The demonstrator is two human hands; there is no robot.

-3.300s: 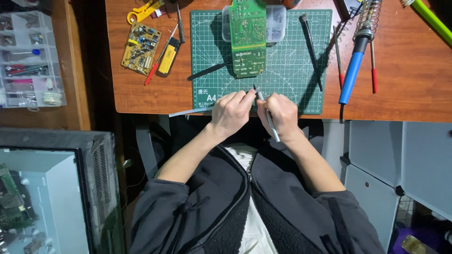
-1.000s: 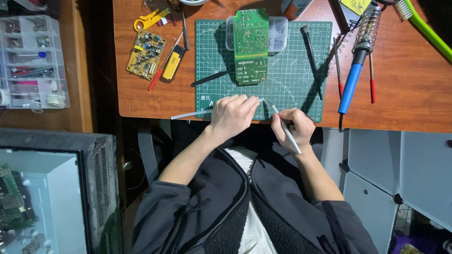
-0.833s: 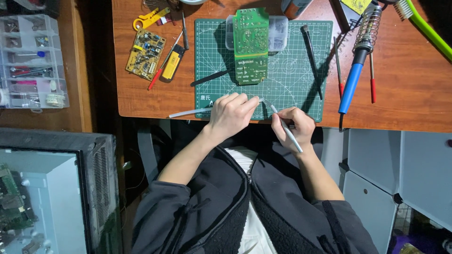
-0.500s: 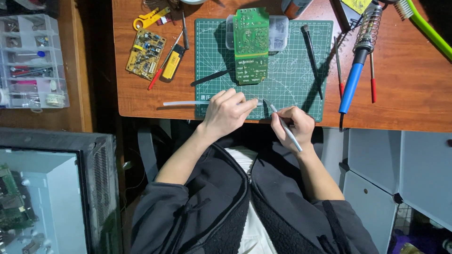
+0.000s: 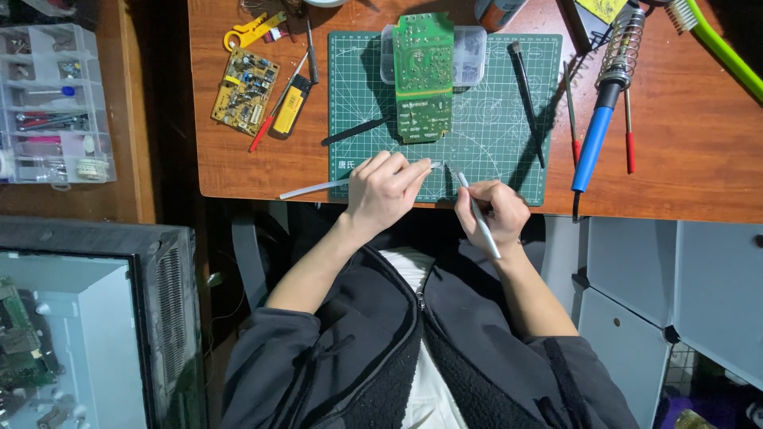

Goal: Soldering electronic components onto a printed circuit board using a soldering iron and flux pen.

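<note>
My left hand (image 5: 385, 191) rests at the near edge of the green cutting mat (image 5: 493, 127) and pinches a thin white tube (image 5: 311, 189). The tube sticks out to the left over the wooden desk and ends near my fingertips on the right. My right hand (image 5: 494, 213) grips a slim silver pen-shaped tool (image 5: 475, 214) like a pencil. Its tip points up-left at the mat, close to the tube's right end. A green circuit board (image 5: 424, 75) lies farther back on the mat, resting on a clear plastic box (image 5: 474, 49).
A yellow circuit board (image 5: 245, 91), a yellow tester and a red-handled screwdriver lie on the desk's left. A blue-handled soldering iron (image 5: 594, 139) in a coil stand and red probes lie on the right. A clear parts organiser (image 5: 52, 103) stands far left. A computer case (image 5: 87, 334) sits below.
My hands have drawn apart since the earliest frame. The white tube now sticks out to the left of my left hand. The right hand with the silver tool has held still for the last second.
</note>
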